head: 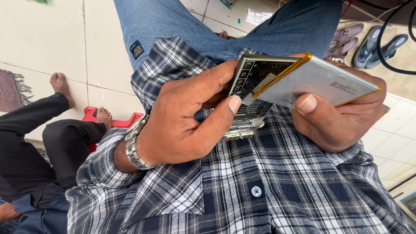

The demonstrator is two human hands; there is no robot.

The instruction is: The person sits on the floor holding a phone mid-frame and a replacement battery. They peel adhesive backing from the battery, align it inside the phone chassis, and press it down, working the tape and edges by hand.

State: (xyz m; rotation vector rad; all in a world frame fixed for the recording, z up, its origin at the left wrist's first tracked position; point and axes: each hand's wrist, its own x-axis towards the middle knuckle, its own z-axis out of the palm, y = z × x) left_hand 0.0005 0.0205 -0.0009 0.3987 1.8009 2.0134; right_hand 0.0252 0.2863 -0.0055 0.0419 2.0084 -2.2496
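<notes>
Against the shirt, left hand (182, 121) pinches battery (316, 82).

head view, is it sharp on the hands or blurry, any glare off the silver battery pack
Head view: left hand and right hand are sharp, as is the silver battery pack, which shows a soft sheen, not blown-out glare; daylight is even with soft shadows; the bright floor tiles look pale; the sandals at the top edge are slightly softer, and the wide lens stretches the plaid shirt.

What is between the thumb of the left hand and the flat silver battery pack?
In the head view, between the left hand thumb and the flat silver battery pack with gold edge lies the dark opened device frame, plus a thin strip.
</notes>
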